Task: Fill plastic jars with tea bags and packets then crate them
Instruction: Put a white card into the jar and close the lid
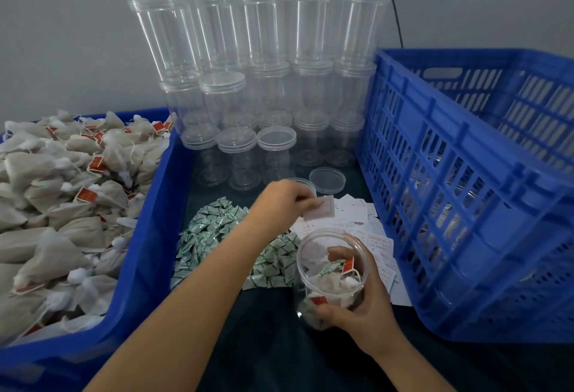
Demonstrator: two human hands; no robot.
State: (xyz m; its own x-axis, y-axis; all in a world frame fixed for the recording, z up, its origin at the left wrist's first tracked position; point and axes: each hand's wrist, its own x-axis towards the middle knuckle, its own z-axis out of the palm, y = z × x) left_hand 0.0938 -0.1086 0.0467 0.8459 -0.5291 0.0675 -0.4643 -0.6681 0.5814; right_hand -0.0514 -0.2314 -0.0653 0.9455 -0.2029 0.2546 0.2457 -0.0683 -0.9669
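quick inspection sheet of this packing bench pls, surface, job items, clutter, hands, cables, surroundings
surface: dark cloth-covered table, bare near the front edge.
job's things: open jar part-filled with tea bags; bin of tea bags at left; green packets heaped centre; white slips spread beside the blue crate at right; stacked empty jars behind.
clutter: loose lid lying by the slips.
hands: left hand pinches one slip; right hand grips the open jar.
cables: black cable hanging down the wall.
surroundings: plain grey wall.
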